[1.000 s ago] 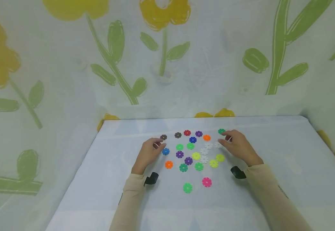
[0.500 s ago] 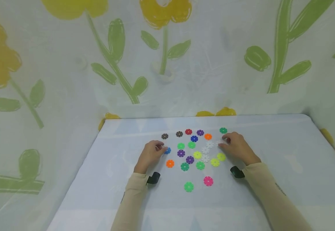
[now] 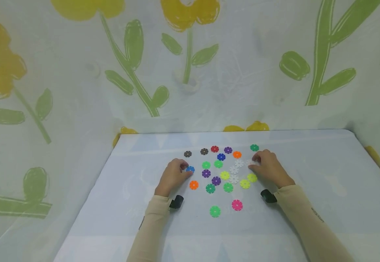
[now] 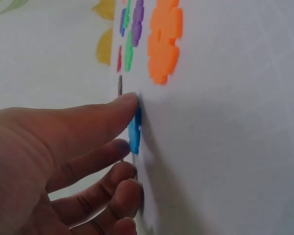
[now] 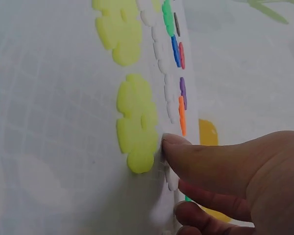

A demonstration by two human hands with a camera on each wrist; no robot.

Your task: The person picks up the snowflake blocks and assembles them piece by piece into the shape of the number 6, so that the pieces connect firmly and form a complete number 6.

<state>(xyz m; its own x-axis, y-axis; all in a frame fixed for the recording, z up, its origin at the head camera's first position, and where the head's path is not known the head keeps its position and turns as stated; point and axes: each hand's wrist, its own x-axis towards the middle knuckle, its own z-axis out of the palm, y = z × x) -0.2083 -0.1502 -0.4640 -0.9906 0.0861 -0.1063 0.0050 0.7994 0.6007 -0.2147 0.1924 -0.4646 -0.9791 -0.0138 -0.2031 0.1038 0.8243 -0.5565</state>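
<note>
Toward the left of a spread of notched plastic snowflake discs, my left hand (image 3: 173, 177) pinches a blue snowflake disc (image 3: 190, 169) at its edges. In the left wrist view the thumb covers one end of this blue disc (image 4: 134, 129), and the index fingertip meets the other. My right hand (image 3: 270, 168), at the right side of the spread, has thumb and index finger at a white snowflake disc (image 5: 172, 179), partly hidden by the thumb. A yellow snowflake disc (image 5: 136, 122) lies flat beside that thumb. An orange snowflake disc (image 3: 194, 185) lies nearer me than the left fingertips.
Several more discs lie flat between the hands, among them a red one (image 3: 214, 149) and a purple one (image 3: 216, 181). A pink disc (image 3: 237, 205) and a green disc (image 3: 214, 211) lie nearer me. Behind the white table (image 3: 111, 203) rises a flower-print curtain (image 3: 229, 91).
The left hand has come in to the blue disc and its thumb and finger have closed on it. The right hand has drawn back slightly from the far green disc to the white one.
</note>
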